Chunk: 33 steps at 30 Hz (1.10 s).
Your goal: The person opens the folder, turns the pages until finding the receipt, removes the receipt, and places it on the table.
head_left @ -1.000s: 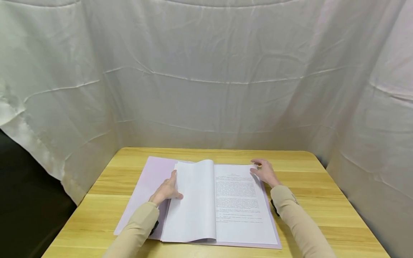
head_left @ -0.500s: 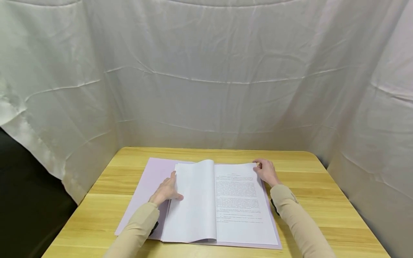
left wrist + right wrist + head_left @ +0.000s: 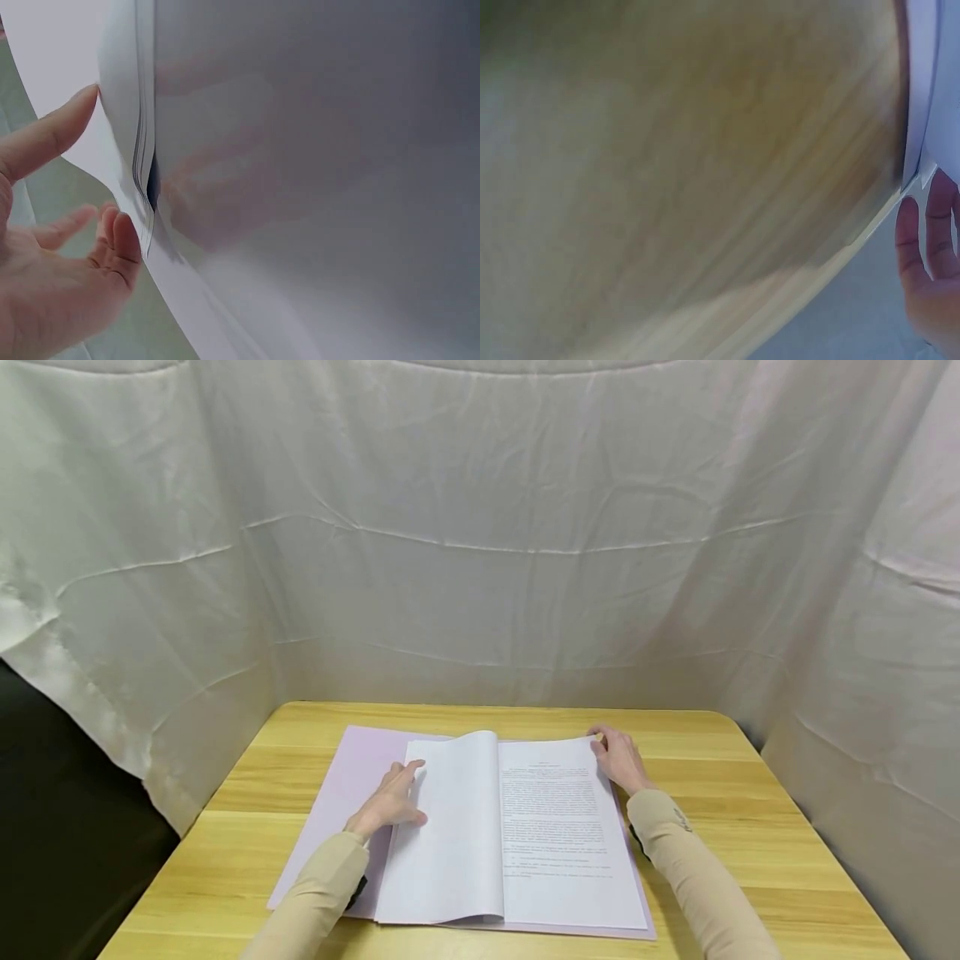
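A pale purple folder (image 3: 322,827) lies spread on the table, with white sheets inside. Turned-over blank-backed sheets (image 3: 457,835) curve to the left from the middle, and a printed page (image 3: 558,893) faces up on the right. My left hand (image 3: 386,802) is at the outer edge of the turned sheets, thumb and fingers spread and extended. In the left wrist view, its thumb touches the edge of the layered paper. With thumb and fingers, my right hand (image 3: 624,763) pinches the top right corner of the printed page, which is slightly raised. Its thumb is out of sight in the right wrist view.
The wooden table (image 3: 720,793) extends on both sides of the folder. Grey-white cloth (image 3: 525,610) hangs behind and along the sides. A dark area (image 3: 67,827) shows beyond the table at the left.
My right hand has closed its thumb and fingers on the page corner and lifted it slightly. The left fingers have shifted a little right over the turned sheets.
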### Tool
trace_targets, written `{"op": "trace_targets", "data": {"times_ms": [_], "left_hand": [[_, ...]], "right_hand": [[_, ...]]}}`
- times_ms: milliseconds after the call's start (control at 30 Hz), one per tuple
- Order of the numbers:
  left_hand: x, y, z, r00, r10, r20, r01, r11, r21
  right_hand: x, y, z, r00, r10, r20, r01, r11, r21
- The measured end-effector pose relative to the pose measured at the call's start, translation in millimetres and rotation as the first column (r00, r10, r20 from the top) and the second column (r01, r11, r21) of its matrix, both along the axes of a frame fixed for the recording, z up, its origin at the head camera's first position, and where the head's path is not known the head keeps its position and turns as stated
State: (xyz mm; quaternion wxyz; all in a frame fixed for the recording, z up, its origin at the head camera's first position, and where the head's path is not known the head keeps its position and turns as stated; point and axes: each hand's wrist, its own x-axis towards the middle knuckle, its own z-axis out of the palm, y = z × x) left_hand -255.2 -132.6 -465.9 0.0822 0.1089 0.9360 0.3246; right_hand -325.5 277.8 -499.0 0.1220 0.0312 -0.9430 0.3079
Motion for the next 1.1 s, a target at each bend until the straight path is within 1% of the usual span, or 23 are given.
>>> {"op": "trace_targets", "data": {"times_ms": [133,267,400,433,500,600,700,767,800,867,933,1000,1100], "left_hand": [[-0.2,-0.1,-1.0,0.998,-0.064,-0.013,0.064,0.996,0.056],[-0.7,0.0,-2.1,0.989,-0.144,-0.018,0.145,0.986,0.083],[-2.6,-0.7,-3.3,0.971,-0.232,-0.054,0.235,0.971,0.051],[-3.2,-0.9,-3.5,0.965,-0.252,-0.066,0.255,0.966,0.04],[-4.1,-1.5,-4.1,0.957,-0.282,-0.07,0.285,0.958,0.038],[-4.5,-1.6,-3.5,0.955,-0.292,-0.049,0.295,0.954,0.056],[-3.8,-1.0,-2.2,0.962,-0.272,-0.015,0.272,0.958,0.089],[-3.4,0.2,-1.2,0.967,-0.255,-0.002,0.254,0.962,0.1],[-3.2,0.7,-0.8,0.969,-0.245,0.007,0.243,0.964,0.108],[-2.7,1.7,0.0,0.973,-0.232,0.008,0.23,0.966,0.118],[-2.5,2.4,0.4,0.975,-0.222,0.016,0.218,0.967,0.131],[-2.5,2.7,0.5,0.976,-0.217,0.018,0.212,0.967,0.142],[-2.4,2.9,0.5,0.976,-0.219,0.02,0.213,0.966,0.148]], "right_hand": [[0.1,0,0.3,1.0,-0.005,0.0,0.005,1.0,-0.002],[1.6,-1,1.5,1.0,-0.009,-0.005,0.009,1.0,-0.013],[2.3,-2,3.5,1.0,-0.026,0.001,0.026,0.999,-0.019],[2.5,-2,4.2,1.0,-0.03,0.005,0.03,0.999,-0.027],[3.0,-3,5.9,0.999,-0.033,0.015,0.034,0.998,-0.055],[4.0,-5,8.1,0.999,-0.027,0.028,0.03,0.994,-0.108],[5.0,-6,9.3,0.999,0.033,0.036,-0.026,0.982,-0.186],[5.4,-7,9.8,0.992,0.103,0.067,-0.082,0.962,-0.259],[5.9,-7,10.2,0.985,0.145,0.089,-0.112,0.945,-0.307],[7.7,-7,11.2,0.963,0.227,0.143,-0.156,0.908,-0.388],[11.0,-6,12.6,0.929,0.305,0.211,-0.173,0.86,-0.48],[16.0,-6,14.4,0.895,0.363,0.257,-0.178,0.822,-0.541],[24.9,-6,16.6,0.852,0.435,0.293,-0.179,0.766,-0.618]]}}
